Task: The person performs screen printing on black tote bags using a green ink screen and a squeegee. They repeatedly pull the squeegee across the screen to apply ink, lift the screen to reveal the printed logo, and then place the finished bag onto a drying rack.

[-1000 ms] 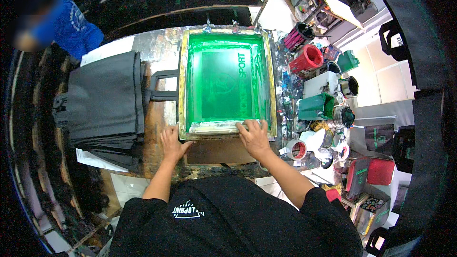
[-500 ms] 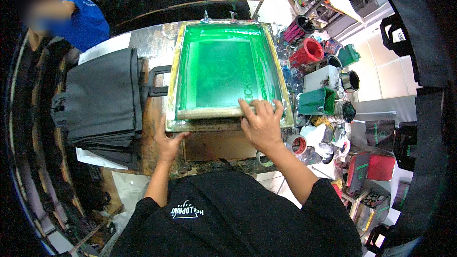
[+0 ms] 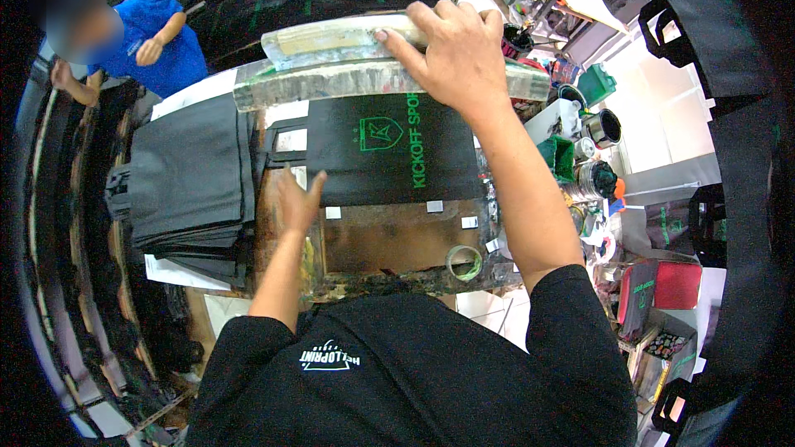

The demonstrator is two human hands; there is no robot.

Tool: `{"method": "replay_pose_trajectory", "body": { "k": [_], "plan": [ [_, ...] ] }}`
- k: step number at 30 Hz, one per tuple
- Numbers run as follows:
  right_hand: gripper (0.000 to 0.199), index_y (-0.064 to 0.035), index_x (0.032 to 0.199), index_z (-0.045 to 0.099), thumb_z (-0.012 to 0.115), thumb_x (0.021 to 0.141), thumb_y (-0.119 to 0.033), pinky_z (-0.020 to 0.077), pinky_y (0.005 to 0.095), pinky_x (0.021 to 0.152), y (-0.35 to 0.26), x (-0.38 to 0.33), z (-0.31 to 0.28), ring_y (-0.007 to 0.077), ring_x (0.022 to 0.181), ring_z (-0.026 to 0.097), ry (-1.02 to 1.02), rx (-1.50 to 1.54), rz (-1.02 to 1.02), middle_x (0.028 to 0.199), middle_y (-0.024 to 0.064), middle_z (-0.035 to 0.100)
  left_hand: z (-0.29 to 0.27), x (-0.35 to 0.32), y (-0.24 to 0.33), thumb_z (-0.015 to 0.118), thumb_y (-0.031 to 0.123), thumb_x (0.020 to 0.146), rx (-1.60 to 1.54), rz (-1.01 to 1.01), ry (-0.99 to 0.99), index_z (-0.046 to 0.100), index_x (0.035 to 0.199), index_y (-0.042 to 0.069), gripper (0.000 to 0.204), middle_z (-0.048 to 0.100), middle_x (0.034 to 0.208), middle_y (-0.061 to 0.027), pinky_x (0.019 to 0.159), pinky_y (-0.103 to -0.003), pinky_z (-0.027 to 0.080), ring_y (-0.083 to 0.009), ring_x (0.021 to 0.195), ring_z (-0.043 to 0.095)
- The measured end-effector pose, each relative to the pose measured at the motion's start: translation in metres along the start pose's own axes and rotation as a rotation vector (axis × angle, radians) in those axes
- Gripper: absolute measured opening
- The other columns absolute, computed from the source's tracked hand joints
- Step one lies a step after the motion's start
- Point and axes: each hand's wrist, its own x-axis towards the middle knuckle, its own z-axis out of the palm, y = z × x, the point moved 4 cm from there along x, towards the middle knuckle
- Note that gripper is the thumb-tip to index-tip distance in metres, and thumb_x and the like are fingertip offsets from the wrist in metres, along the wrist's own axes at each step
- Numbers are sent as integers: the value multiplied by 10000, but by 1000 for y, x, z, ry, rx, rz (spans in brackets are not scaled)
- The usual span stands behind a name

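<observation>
My right hand is closed over the handle of a wide, wooden-handled squeegee. Right below the squeegee is the near edge of the screen printing frame, which is tilted up off the table; its mesh is out of sight. Whether my fingers also grip the frame is hidden. Under the frame lies a black bag bearing a fresh-looking green shield emblem and lettering. My left hand, slightly blurred, hovers at the bag's left edge with thumb and fingers apart, holding nothing.
A stack of black bags lies left of the board. A tape roll sits near the table's front edge. Green containers and tins crowd the right side. A person in a blue shirt is at the far left.
The screen frame's near edge has swung up, uncovering the printed bag. My right hand rose away from me with the squeegee. My left hand moved slightly up, beside the bag.
</observation>
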Motion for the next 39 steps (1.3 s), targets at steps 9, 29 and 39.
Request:
{"method": "replay_pose_trajectory", "body": {
  "k": [9,29,39],
  "plan": [
    [548,-119,961,730,583,993,-646,429,501,828,12,35,7,315,941,716,-52,-37,-2,912,106,740,53,-30,-35,916,238,758,-82,-224,-224,554,1294,-81,721,610,1265,-315,1029,-533,500,-486,1206,594],
    [583,-122,1043,757,555,986,-666,426,546,938,15,39,5,330,1034,683,-169,40,79,988,139,735,-225,127,-96,795,151,931,-649,-342,-63,647,1364,18,476,746,1054,-47,639,-277,542,-123,805,692],
    [471,-83,981,694,649,984,-552,409,511,897,13,46,-5,331,957,653,-168,32,86,911,127,690,-225,106,-312,804,321,917,-55,-473,766,430,1497,-85,801,566,1395,-339,1131,-504,428,-426,1275,573]
  ]
}}
